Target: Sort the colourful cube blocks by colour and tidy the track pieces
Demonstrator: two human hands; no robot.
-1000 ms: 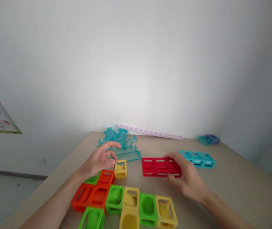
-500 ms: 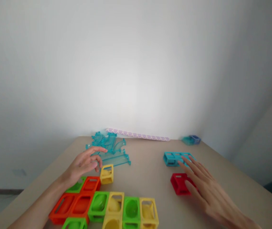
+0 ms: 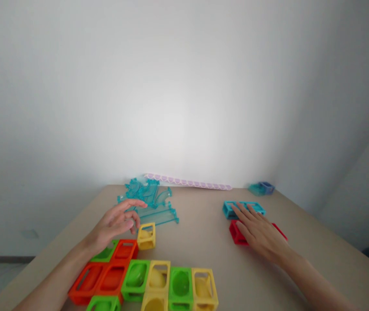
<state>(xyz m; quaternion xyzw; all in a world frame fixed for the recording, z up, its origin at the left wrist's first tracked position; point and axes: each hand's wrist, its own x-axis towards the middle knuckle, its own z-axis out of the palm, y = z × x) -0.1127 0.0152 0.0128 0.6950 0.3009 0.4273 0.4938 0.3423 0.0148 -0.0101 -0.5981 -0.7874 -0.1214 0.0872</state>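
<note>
My left hand [image 3: 119, 222] hovers with fingers apart beside a single yellow cube block [image 3: 146, 236], and nothing is in it. Below it lie joined cube blocks: orange-red ones [image 3: 110, 278], green ones [image 3: 135, 276] and yellow ones [image 3: 204, 288]. On the right, my right hand [image 3: 262, 233] lies flat with fingers stretched over a red block row [image 3: 235, 233], covering most of it. Its fingertips reach over a blue block row [image 3: 229, 210] just behind the red one.
Translucent teal track pieces [image 3: 154, 211] are piled at the back left of the table [image 3: 200, 229]. A lilac patterned strip [image 3: 187, 182] lies along the wall [image 3: 184, 95]. Teal and dark blue pieces [image 3: 265, 188] sit in the far right corner.
My right hand has moved forward and left, and the red block row now lies farther back, close to the blue row. My left hand has stayed nearly still.
</note>
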